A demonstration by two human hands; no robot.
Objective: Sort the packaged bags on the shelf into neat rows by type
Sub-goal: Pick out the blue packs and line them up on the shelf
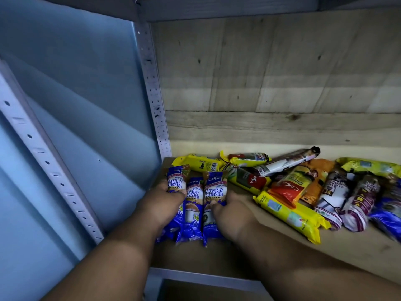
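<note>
Three blue "Singlet Handle" garbage-bag packs lie side by side at the shelf's left front. My left hand [161,205] grips the leftmost blue pack [176,182], thumb across its front. My right hand [233,211] holds the rightmost blue pack [213,192] from its right side. The middle blue pack [192,205] lies between them. To the right sits a loose heap: yellow packs [290,216], a red-and-yellow pack [288,187], an orange pack [318,183], white-and-purple packs [358,205] and another blue pack [388,216].
The brown shelf board [260,242] has bare room in front of the heap. A grey perforated upright [155,101] and a blue side panel [86,116] close the left side. Wooden boards [271,79] form the back wall.
</note>
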